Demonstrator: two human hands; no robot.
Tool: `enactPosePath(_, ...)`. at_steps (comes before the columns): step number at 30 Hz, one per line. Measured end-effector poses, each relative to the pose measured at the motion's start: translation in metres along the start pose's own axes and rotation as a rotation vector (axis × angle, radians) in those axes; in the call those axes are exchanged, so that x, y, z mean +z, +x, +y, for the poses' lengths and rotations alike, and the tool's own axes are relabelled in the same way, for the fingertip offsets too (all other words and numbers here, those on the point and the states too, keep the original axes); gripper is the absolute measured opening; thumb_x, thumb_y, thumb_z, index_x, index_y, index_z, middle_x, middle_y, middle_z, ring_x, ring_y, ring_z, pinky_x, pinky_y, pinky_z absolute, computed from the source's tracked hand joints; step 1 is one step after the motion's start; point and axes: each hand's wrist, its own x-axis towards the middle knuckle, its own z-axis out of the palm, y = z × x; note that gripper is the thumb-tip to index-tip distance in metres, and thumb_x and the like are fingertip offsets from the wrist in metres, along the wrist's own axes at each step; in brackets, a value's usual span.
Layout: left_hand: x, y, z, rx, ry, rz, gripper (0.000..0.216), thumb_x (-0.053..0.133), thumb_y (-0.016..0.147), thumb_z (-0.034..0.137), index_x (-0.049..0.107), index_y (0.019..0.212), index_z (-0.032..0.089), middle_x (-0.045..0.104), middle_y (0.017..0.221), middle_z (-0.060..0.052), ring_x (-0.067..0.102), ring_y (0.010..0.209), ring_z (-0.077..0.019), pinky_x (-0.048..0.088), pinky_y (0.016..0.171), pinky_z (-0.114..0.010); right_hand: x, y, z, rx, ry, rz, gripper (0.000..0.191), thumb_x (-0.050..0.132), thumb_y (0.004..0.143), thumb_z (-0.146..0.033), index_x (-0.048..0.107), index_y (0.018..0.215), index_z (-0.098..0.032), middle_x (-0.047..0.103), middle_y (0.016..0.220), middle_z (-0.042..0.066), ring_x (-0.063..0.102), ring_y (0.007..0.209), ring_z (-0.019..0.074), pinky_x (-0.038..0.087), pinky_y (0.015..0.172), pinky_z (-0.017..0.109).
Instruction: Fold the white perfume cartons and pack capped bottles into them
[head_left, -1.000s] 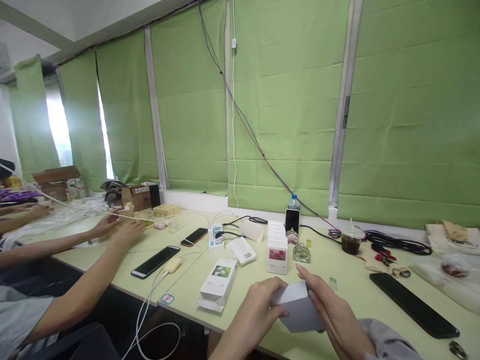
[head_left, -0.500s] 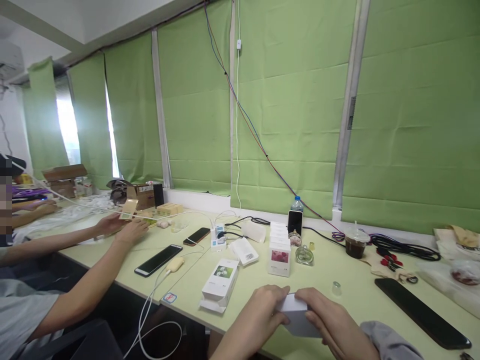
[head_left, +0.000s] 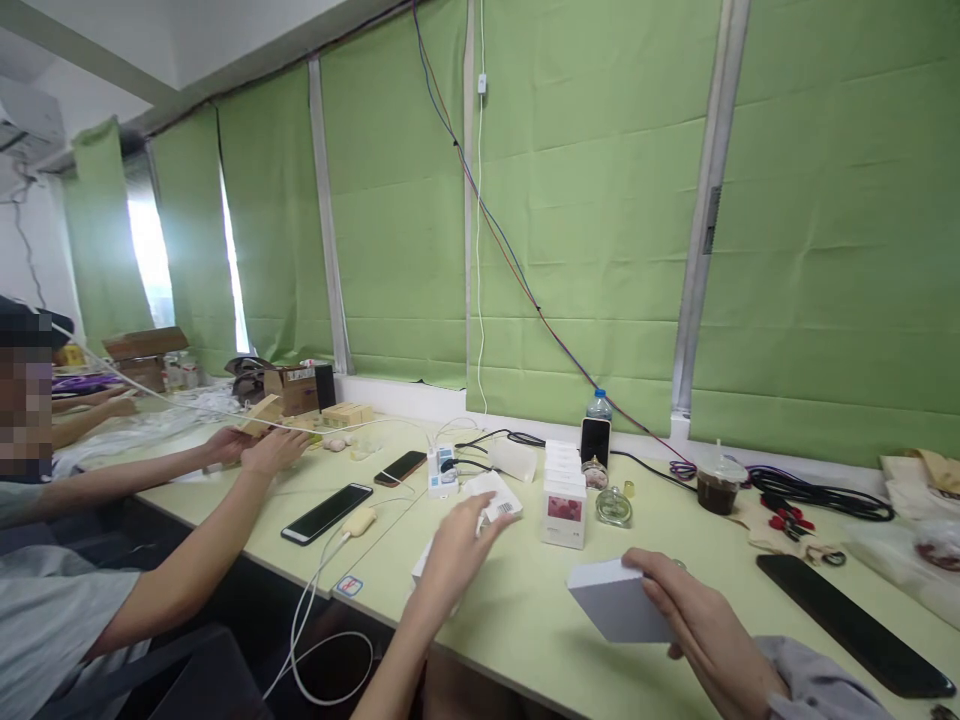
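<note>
My right hand [head_left: 686, 605] grips a small white box [head_left: 619, 603] by its right side, a little above the table's front edge. Reaching forward over the table, my left hand [head_left: 461, 545] holds nothing and has its fingers apart. Its fingertips are at a white carton with a barcode [head_left: 504, 500]; I cannot tell whether they touch. Another white carton lies mostly hidden beneath my left hand and forearm. To the right of that hand stands a row of upright white boxes [head_left: 564, 515], the front one with a pink picture.
Behind the boxes are a round glass bottle [head_left: 614, 508] and an upright phone [head_left: 595, 441]. A drink cup [head_left: 718, 487] and a long black phone [head_left: 847, 622] lie to the right. At left are a power strip [head_left: 442, 472], phones, cables and a co-worker's hands [head_left: 274, 450].
My left hand has let go of the white box and moved forward and left to the cartons. My right hand keeps the box and has shifted slightly right.
</note>
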Motion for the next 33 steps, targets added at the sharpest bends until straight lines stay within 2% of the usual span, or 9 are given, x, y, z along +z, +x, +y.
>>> enactPosePath(3, -0.006, 0.017, -0.037, -0.213, 0.159, 0.022, 0.073, 0.048, 0.085, 0.05, 0.04, 0.137, 0.0, 0.058, 0.125, -0.029, 0.051, 0.118, -0.044, 0.039, 0.093, -0.052, -0.005, 0.003, 0.006, 0.041, -0.012, -0.033, 0.046, 0.03, 0.091, -0.059, 0.061, 0.111, -0.032, 0.065, 0.111, 0.004, 0.062, 0.079, 0.0199, 0.053, 0.04, 0.019)
enactPosePath(7, 0.006, 0.027, -0.07, -0.392, 0.264, -0.078, 0.095, 0.064, 0.067, 0.058, 0.04, 0.136, -0.002, 0.065, 0.11, -0.032, 0.056, 0.108, -0.0491, 0.044, 0.082, -0.054, -0.007, 0.003, 0.006, 0.043, -0.01, 0.0, 0.044, 0.03, 0.092, -0.057, 0.061, 0.111, -0.032, 0.065, 0.111, 0.003, 0.062, 0.08, 0.0197, 0.054, 0.041, 0.019)
enactPosePath(13, 0.036, 0.026, -0.067, -0.349, 0.268, -0.094, 0.097, 0.072, 0.056, 0.035, 0.035, 0.139, -0.001, 0.056, 0.125, -0.031, 0.053, 0.115, -0.0458, 0.041, 0.091, -0.051, -0.004, 0.0, -0.003, 0.011, -0.019, 0.038, 0.042, 0.032, 0.092, -0.055, 0.064, 0.108, -0.032, 0.067, 0.105, 0.003, 0.062, 0.077, 0.0188, 0.052, 0.04, 0.018)
enactPosePath(17, 0.02, 0.019, -0.05, -0.225, 0.161, -0.025, 0.09, 0.066, 0.062, 0.03, 0.031, 0.141, 0.001, 0.051, 0.13, -0.03, 0.053, 0.115, -0.043, 0.041, 0.091, -0.048, -0.007, -0.002, -0.004, 0.049, 0.043, 0.054, 0.044, 0.033, 0.091, -0.059, 0.064, 0.108, -0.031, 0.066, 0.107, 0.003, 0.06, 0.074, 0.0184, 0.053, 0.041, 0.019)
enactPosePath(22, -0.008, 0.002, -0.017, 0.052, -0.104, 0.034, 0.086, 0.068, 0.07, 0.043, 0.027, 0.142, 0.02, 0.038, 0.147, -0.013, 0.04, 0.132, -0.0297, 0.035, 0.104, -0.035, -0.015, -0.001, -0.004, 0.081, 0.154, 0.008, 0.048, 0.034, 0.09, -0.061, 0.059, 0.112, -0.027, 0.064, 0.099, 0.005, 0.058, 0.066, 0.0173, 0.057, 0.045, 0.025)
enactPosePath(24, -0.01, -0.004, -0.004, 0.091, -0.42, 0.002, 0.087, 0.075, 0.066, 0.043, 0.032, 0.138, 0.022, 0.042, 0.144, -0.013, 0.046, 0.126, -0.0312, 0.04, 0.101, -0.038, -0.016, -0.001, -0.007, 0.105, 0.185, 0.04, 0.049, 0.034, 0.09, -0.062, 0.058, 0.112, -0.026, 0.063, 0.092, 0.003, 0.056, 0.062, 0.0162, 0.057, 0.044, 0.026)
enactPosePath(27, -0.005, -0.009, 0.008, 0.019, -0.824, -0.107, 0.074, 0.074, 0.07, 0.045, 0.037, 0.131, 0.023, 0.049, 0.134, -0.014, 0.06, 0.107, -0.0287, 0.05, 0.084, -0.038, -0.018, -0.001, -0.008, 0.126, 0.201, 0.076, 0.049, 0.032, 0.09, -0.062, 0.057, 0.111, -0.025, 0.06, 0.089, 0.002, 0.053, 0.058, 0.0144, 0.057, 0.043, 0.025)
enactPosePath(30, 0.001, -0.011, 0.013, -0.079, -1.131, -0.185, 0.064, 0.066, 0.079, 0.046, 0.036, 0.131, 0.022, 0.053, 0.129, -0.014, 0.065, 0.099, -0.0266, 0.053, 0.076, -0.035, -0.016, 0.001, -0.004, 0.152, 0.194, -0.028, 0.051, 0.031, 0.09, -0.064, 0.053, 0.116, -0.025, 0.058, 0.092, 0.003, 0.054, 0.061, 0.0148, 0.057, 0.043, 0.026)
enactPosePath(33, 0.005, -0.012, 0.014, -0.162, -1.398, -0.255, 0.059, 0.061, 0.084, 0.047, 0.038, 0.132, 0.021, 0.062, 0.118, -0.013, 0.069, 0.091, -0.026, 0.052, 0.073, -0.034, -0.008, 0.006, 0.005, 0.204, 0.244, -0.12, 0.05, 0.03, 0.09, -0.063, 0.047, 0.121, -0.027, 0.051, 0.079, 0.0, 0.054, 0.061, 0.0158, 0.055, 0.037, 0.024)
